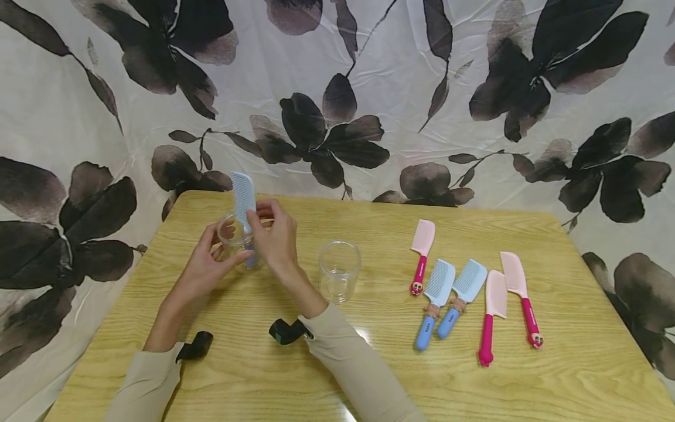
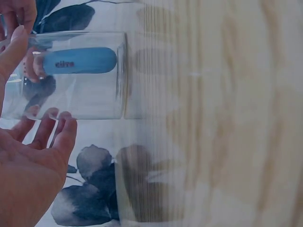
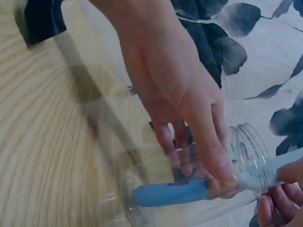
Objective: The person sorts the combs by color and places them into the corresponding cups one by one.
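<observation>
In the head view, my left hand [image 1: 208, 261] grips a clear jar [image 1: 228, 228] with a threaded neck near the back left of the table. My right hand [image 1: 274, 231] pinches a light blue comb [image 1: 244, 196] just above the jar's mouth. The comb stands nearly upright with its teeth end up. Its blue handle [image 2: 80, 60] is inside the jar in the left wrist view. In the right wrist view, fingers of my right hand [image 3: 289, 189] hold the comb at the rim, and the blue handle [image 3: 170, 194] reaches close to the jar's bottom.
A second clear jar [image 1: 340, 272] stands upright right of my right hand. Farther right lie two blue combs [image 1: 439, 284] [image 1: 471, 281] and three pink combs [image 1: 423, 237] [image 1: 496, 293] [image 1: 514, 272] with magenta handles. A floral cloth [image 1: 401, 105] hangs behind the wooden table [image 1: 379, 375].
</observation>
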Available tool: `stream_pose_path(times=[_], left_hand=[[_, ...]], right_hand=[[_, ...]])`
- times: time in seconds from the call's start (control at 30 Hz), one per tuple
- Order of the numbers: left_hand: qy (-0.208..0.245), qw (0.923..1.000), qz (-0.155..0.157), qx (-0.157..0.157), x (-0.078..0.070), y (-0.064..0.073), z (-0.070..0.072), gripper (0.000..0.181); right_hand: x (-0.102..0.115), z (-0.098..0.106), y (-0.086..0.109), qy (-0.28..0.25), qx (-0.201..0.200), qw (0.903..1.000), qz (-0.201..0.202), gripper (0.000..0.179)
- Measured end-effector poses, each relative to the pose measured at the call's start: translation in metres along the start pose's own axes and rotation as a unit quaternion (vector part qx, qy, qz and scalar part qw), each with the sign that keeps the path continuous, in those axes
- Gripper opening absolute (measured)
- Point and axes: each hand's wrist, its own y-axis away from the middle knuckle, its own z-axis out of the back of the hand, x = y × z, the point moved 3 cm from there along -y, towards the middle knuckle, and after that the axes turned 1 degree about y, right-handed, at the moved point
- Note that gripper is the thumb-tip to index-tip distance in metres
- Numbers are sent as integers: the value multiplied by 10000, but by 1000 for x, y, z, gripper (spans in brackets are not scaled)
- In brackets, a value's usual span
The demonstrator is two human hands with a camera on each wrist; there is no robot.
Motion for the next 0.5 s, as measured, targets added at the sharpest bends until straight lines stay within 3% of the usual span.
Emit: stream_pose_path(times=[0.3,0.5], left_hand=[[21,10000,71,-12,0,-2,-1,84],[5,9999,105,-4,-1,-1,-1,84]], right_hand=[[5,4,1,87,145,9998,-56,25],[13,11,3,155,174,9996,159,24]])
